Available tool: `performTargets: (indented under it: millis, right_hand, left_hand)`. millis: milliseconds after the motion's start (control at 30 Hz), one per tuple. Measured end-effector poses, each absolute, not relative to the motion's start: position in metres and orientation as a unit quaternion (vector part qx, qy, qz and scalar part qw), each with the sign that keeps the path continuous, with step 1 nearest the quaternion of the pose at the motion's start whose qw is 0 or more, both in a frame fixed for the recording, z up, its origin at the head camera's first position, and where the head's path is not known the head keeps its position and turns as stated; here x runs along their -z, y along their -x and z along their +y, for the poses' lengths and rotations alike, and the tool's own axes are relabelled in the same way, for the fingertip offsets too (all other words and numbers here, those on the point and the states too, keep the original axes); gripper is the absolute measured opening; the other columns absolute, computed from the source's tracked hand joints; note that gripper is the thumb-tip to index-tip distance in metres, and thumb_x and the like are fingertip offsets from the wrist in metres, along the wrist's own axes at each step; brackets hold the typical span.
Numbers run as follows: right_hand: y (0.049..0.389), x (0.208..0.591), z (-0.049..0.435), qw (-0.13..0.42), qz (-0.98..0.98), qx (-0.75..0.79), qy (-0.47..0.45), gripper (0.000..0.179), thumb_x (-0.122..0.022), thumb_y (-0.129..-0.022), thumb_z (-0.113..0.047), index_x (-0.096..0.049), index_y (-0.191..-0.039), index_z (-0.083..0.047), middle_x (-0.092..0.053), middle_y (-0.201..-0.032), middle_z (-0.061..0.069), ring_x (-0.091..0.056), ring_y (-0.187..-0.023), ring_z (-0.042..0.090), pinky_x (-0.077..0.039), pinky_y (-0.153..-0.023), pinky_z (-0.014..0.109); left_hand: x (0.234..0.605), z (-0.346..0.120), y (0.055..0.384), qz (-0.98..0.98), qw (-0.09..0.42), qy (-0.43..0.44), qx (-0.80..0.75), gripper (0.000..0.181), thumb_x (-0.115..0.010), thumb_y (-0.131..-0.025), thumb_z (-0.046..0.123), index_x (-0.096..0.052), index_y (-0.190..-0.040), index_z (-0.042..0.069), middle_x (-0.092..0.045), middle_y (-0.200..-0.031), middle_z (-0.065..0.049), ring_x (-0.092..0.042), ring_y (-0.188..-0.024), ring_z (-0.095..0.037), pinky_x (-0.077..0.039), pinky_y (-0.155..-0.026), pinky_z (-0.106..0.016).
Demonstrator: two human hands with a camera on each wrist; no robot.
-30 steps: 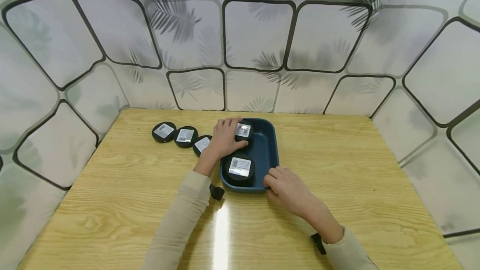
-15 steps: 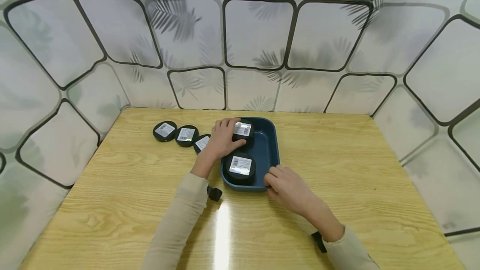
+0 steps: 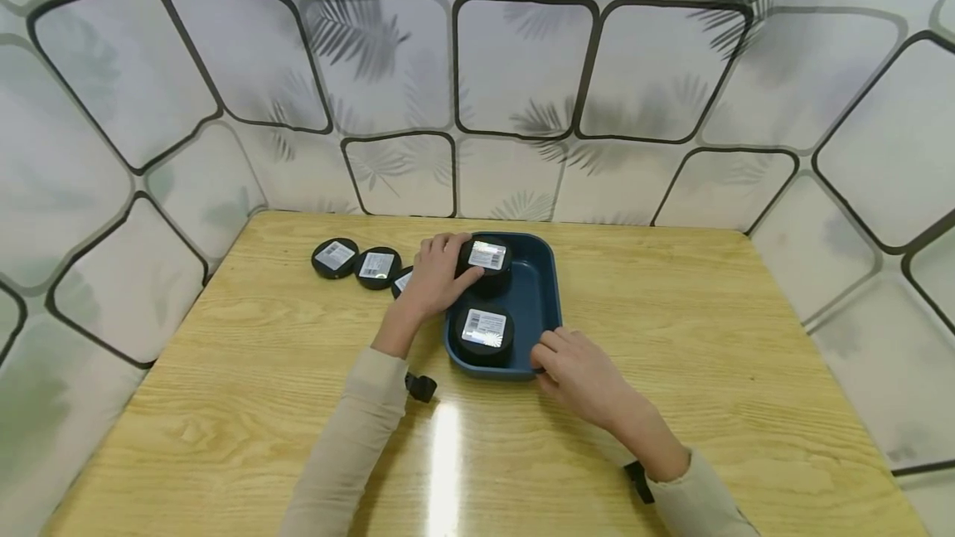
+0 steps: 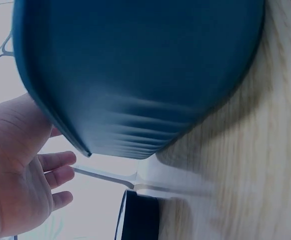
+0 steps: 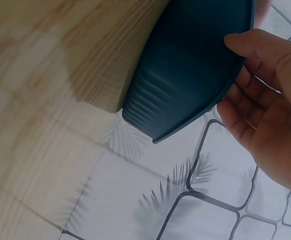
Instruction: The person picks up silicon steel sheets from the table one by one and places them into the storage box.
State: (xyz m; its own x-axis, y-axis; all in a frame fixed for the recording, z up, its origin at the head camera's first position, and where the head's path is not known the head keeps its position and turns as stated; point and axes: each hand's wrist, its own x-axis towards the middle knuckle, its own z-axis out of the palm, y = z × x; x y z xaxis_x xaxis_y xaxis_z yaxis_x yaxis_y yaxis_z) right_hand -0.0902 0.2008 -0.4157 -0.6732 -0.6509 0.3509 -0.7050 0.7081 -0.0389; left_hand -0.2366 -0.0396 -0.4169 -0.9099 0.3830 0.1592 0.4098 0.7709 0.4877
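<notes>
A blue rectangular tray point(image 3: 535, 297) stands on the table. In it, along its left side, sit two black round containers with white barcode labels: a far one point(image 3: 487, 257) and a near one point(image 3: 483, 330). My left hand point(image 3: 434, 276) is at the left edge of the far container, thumb and fingers spread beside it; whether they touch it is unclear. In the left wrist view its fingers point(image 4: 60, 175) look relaxed beyond the rim. At the near right corner, my right hand point(image 3: 578, 371) pinches the tray rim, thumb on the outer wall in the right wrist view.
Three similar flat black round containers lie in a row left of the tray: an outer one point(image 3: 334, 258), a middle one point(image 3: 377, 268) and one point(image 3: 403, 281) partly hidden by my left hand. A patterned wall point(image 3: 515, 181) borders the wooden table point(image 3: 686, 313) at the back.
My left hand has shifted slightly left off the far container, uncovering more of its label. The right hand keeps hold of the tray corner. The head view has turned a little.
</notes>
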Motion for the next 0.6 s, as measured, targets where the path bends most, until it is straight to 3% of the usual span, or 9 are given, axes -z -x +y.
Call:
performTargets:
  millis: [600]
  right_hand:
    - [0.09,0.416,0.201,0.149,-0.912,-0.093,-0.372,0.023,-0.084,-0.076,-0.008,-0.063,-0.083,-0.015,-0.057,-0.083,-0.003,-0.05,-0.075,0.015,-0.047,-0.068,0.031]
  left_hand:
    - [0.417,-0.075,0.218,-0.931,0.069,0.179,0.311,0.059,-0.054,-0.101,0.039,-0.039,-0.147,0.005,-0.039,-0.144,-0.028,-0.032,-0.133,-0.048,-0.03,-0.106,-0.063]
